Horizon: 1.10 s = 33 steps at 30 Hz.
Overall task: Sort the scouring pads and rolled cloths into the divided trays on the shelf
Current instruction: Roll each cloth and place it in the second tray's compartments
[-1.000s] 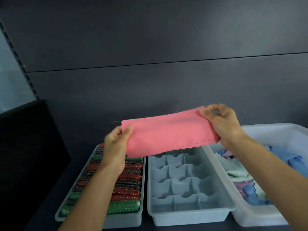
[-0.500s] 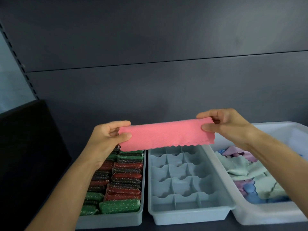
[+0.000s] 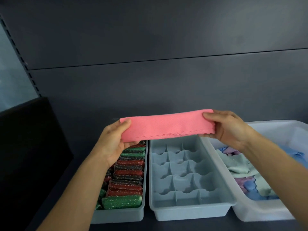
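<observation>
A pink cloth (image 3: 166,125), folded into a long flat strip with a scalloped lower edge, hangs in the air above the far ends of the trays. My left hand (image 3: 115,140) grips its left end, thumb on top. My right hand (image 3: 228,129) pinches its right end. Below it stands a grey divided tray (image 3: 221,189) whose visible compartments hold nothing. To its left, a second grey tray (image 3: 145,189) is packed with glittery red, green and dark scouring pads (image 3: 128,174).
A white tub (image 3: 273,124) at the right holds loose blue, pale green and purple cloths (image 3: 241,165). A dark grey back panel rises behind the trays. A black box (image 3: 28,139) stands at the left on the dark shelf.
The pink cloth has been folded from a wider sheet into a narrower strip. Both hands kept hold of its ends and stayed at about the same height above the trays.
</observation>
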Each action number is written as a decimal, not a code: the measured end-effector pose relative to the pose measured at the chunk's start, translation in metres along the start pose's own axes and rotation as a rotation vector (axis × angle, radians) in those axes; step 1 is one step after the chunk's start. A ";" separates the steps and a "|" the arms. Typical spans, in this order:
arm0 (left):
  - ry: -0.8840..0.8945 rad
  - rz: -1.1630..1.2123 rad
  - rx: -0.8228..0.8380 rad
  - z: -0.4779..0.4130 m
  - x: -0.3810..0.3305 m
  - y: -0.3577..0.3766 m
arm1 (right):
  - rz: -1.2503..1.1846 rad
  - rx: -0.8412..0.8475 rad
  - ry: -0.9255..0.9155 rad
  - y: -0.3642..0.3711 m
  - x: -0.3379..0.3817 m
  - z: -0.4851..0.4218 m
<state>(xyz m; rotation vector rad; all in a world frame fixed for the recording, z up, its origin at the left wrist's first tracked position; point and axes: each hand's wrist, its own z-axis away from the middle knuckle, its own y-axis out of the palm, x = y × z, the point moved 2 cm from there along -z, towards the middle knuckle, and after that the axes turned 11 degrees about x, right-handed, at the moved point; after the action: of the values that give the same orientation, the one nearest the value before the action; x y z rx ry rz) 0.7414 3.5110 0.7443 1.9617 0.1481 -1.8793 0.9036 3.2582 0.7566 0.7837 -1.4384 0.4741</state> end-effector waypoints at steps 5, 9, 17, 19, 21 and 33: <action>0.020 -0.174 -0.171 -0.005 0.009 0.003 | 0.132 -0.234 0.023 0.003 -0.009 -0.002; 0.153 -0.329 -0.176 -0.006 -0.002 0.019 | 0.429 -0.357 -0.073 0.014 0.003 -0.005; 0.247 -0.308 0.008 -0.008 -0.011 0.089 | 0.603 -0.173 -0.301 0.082 0.019 -0.003; 0.257 -0.314 0.041 -0.007 -0.012 0.091 | 0.586 -0.166 -0.305 0.086 0.022 0.000; 0.282 -0.313 0.138 -0.003 -0.014 0.091 | 0.391 -0.128 -0.243 0.087 0.024 0.004; 0.343 -0.450 0.316 -0.008 -0.030 0.072 | 0.459 0.117 -0.179 0.056 0.022 0.006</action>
<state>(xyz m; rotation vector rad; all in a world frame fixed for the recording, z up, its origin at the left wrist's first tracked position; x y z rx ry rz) 0.7716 3.4549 0.7894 2.6407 0.4496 -1.8952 0.8617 3.2884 0.7883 0.5950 -1.7787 0.8605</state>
